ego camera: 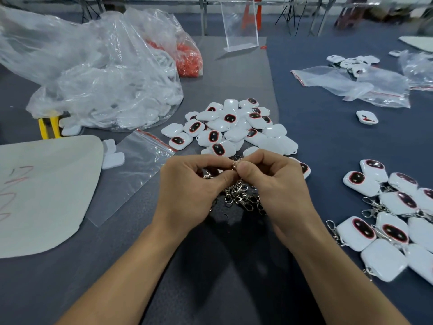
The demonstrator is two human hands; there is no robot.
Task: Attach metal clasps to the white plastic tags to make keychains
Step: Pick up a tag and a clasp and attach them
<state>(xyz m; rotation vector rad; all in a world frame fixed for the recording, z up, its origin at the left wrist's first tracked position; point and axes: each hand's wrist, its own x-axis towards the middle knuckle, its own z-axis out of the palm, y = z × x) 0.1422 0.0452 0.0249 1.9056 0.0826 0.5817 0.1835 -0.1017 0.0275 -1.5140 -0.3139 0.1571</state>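
Observation:
My left hand point(187, 186) and my right hand point(274, 184) meet at the table's middle, fingertips pinched together on one small metal clasp ring point(235, 164). Under and between the hands lies a heap of loose silver clasps point(241, 197). Just beyond the hands sits a pile of white plastic tags point(230, 127), several showing black ovals rimmed in red. At the right lies a group of tags with clasps attached point(393, 219). Whether a tag is in my hands is hidden by the fingers.
A large clear bag of white parts point(100, 90) and a bag of red pieces point(187, 58) stand at the back left. A zip bag point(138, 170), a white sheet point(44, 193), yellow handles point(49, 127), an acrylic stand point(241, 26), and more bags point(356, 85) surround the work area.

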